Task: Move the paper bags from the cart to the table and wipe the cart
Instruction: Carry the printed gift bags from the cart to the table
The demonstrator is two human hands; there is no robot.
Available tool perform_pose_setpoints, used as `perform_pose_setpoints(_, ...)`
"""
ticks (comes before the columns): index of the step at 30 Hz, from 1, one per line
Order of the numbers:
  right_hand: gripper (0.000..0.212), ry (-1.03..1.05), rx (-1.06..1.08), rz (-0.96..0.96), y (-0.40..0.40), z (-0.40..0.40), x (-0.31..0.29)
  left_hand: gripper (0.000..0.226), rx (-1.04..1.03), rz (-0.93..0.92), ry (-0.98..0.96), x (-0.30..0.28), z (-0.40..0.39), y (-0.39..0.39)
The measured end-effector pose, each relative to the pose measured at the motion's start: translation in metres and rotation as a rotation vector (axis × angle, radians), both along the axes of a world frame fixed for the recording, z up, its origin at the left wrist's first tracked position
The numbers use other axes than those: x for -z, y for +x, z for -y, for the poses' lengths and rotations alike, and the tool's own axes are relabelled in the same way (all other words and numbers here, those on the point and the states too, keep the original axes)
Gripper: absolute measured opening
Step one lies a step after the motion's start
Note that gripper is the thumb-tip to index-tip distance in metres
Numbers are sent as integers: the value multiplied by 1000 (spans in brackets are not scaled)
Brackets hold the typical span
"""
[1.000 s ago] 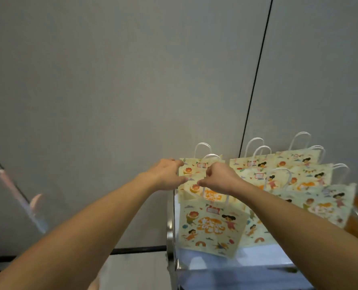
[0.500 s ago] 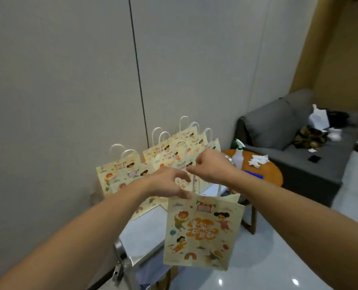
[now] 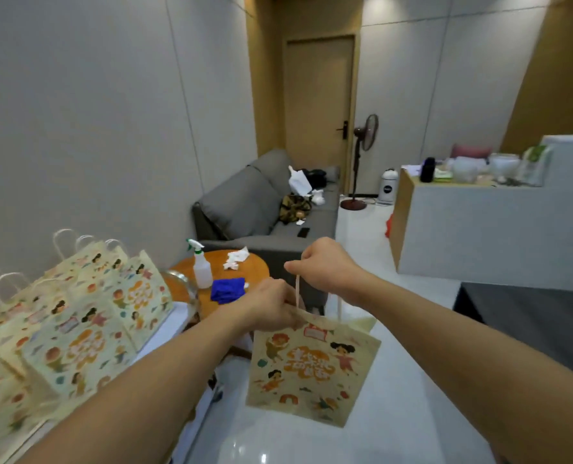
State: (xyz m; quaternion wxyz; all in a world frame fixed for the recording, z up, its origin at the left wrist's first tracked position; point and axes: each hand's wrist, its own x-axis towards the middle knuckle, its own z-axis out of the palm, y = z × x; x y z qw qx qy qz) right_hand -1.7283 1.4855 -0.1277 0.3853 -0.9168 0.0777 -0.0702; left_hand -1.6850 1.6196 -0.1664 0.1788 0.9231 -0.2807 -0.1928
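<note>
- Remaining paper bags (image 3: 77,323): standing crowded on the cart (image 3: 178,316), far left.
- Left hand (image 3: 268,308): fingers curling, pinching the carried bag's (image 3: 311,366) top edge.
- Right hand (image 3: 325,266): fist closing round its handle; bag hanging clear of the cart, above the floor.
- Risk: thin handle tearing, or the bag swinging.

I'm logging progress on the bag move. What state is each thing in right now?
Held paper bag: hanging in the air off the cart, upright.
Left hand: pinches the bag's top edge.
Right hand: grips the bag's handle.
Remaining paper bags: standing on the cart.
Spray bottle: upright on the round table.
Blue cloth: crumpled on the table, untouched.
Door: closed.
</note>
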Motion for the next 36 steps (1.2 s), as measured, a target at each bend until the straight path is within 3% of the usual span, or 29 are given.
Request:
perform_pose_setpoints(6, 44, 75, 236, 5, -53, 140, 7, 40, 114, -75, -126, 17, 157, -36)
perform_pose_setpoints(11, 40, -6, 377, -28, -99, 248, 19, 53, 244, -36, -110, 34, 284, -72)
perform_pose_setpoints(14, 35, -18, 473, -61, -133, 309, 28, 52, 373, -26, -75, 42, 355, -95)
perform_pose_setpoints(19, 48, 42, 695, -99, -190, 404, 48, 44, 621, -28, -2, 61, 468, -133)
perform_pose_setpoints(27, 38, 77, 1076, -152, -264, 533, 72, 73, 1069, 17, 67, 93, 639, -179)
perform_pose_setpoints(30, 37, 71, 1232, -188, -288, 573, 71, 66, 1215, -16, 88, 96, 696, -198)
perform_pose_setpoints(34, 39, 45, 1391, -241, -323, 620, 64, 45, 1362, -19, -33, 94, 761, -222)
perform_pose_setpoints(36, 33, 49, 1456, -260, -339, 641, 63, 50, 1429, 59, -112, 95, 791, -229)
